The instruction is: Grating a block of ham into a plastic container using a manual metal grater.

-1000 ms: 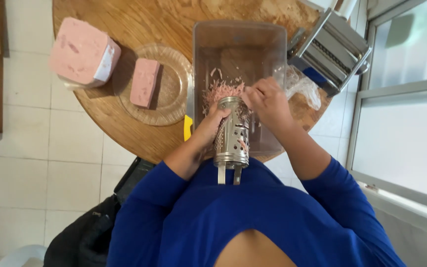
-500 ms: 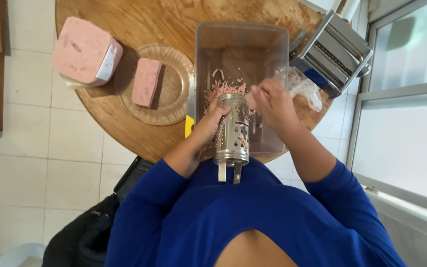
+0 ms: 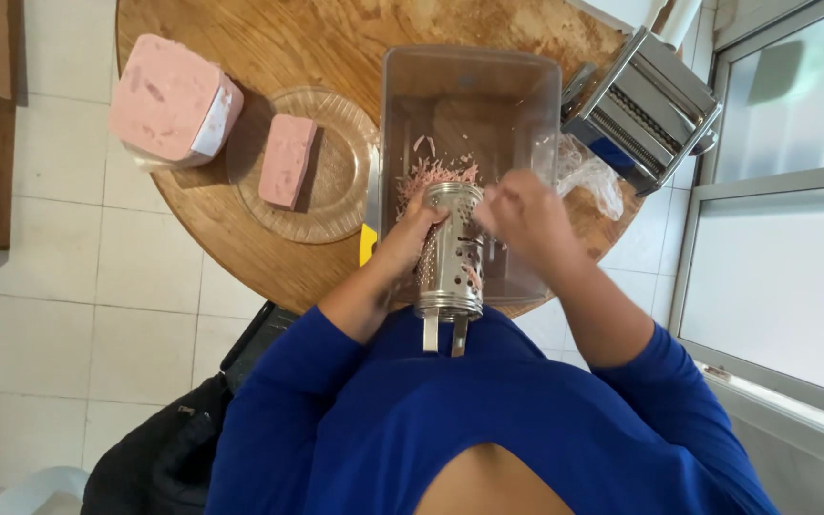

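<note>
My left hand (image 3: pixel 402 238) grips a round steel grater (image 3: pixel 450 256), held tilted over a clear plastic tub (image 3: pixel 474 86). My right hand (image 3: pixel 522 215) presses against the grater's right side with closed fingers; whatever it holds is hidden by the fingers. Pink shreds (image 3: pixel 436 174) lie in the tub just beyond the grater. Both sleeves are blue.
A round wooden table (image 3: pixel 336 38) carries a glass plate (image 3: pixel 336 205) with a pink meat slab (image 3: pixel 286 160), a large pink meat block (image 3: pixel 169 100) at the left, a metal roller machine (image 3: pixel 641 105) and crumpled clear plastic (image 3: pixel 584 172) at the right. A black bag (image 3: pixel 159 458) sits on the tiled floor.
My right hand has slid a little down along the grater's side. The left hand keeps its grip on the grater.
</note>
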